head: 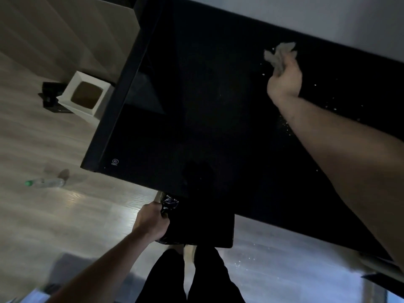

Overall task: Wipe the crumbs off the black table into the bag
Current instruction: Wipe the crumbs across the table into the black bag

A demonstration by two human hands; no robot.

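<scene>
From the head view, your right hand (285, 80) is stretched out toward the far edge of the table (196, 106), fingers curled round a crumpled grey rag (279, 54) that sticks out past the fingertips. Pale crumbs (284, 124) lie scattered on the black top around and beside your right forearm, more of them toward the right end. Your left hand (153, 221) is low at the near edge, gripping the rim of the black bag (169, 204), which hangs just below and against that edge; how wide its mouth stands is too dark to tell. More crumbs lie on the floor (76, 215) below the near edge, to the right of your legs. Off the table's left end, a white box (84, 96) stands on the floor, and a clear bottle (44, 183) with a green cap lies on its side nearer to you.
</scene>
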